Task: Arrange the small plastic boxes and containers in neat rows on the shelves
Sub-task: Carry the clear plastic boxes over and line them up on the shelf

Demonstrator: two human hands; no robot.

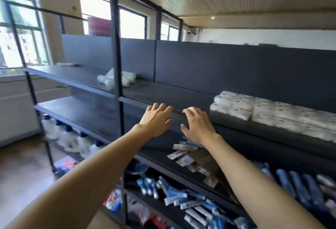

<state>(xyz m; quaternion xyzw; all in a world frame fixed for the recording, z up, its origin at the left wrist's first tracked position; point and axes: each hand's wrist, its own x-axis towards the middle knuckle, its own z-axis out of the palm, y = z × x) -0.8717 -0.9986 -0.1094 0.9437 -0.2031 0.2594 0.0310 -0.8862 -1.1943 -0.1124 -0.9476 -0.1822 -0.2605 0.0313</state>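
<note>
left hand (156,119): fingers spread, empty, over shelf (163,92) front edge | right hand (197,122): loosely spread, empty, beside it | small plastic boxes (272,113): rows on same shelf, right of hands

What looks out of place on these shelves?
The flat packets on the middle shelf, below the right hand, lie scattered at mixed angles. A clear bag of small containers slumps in a heap on the top shelf. The white boxes at right sit in neat rows.
</note>
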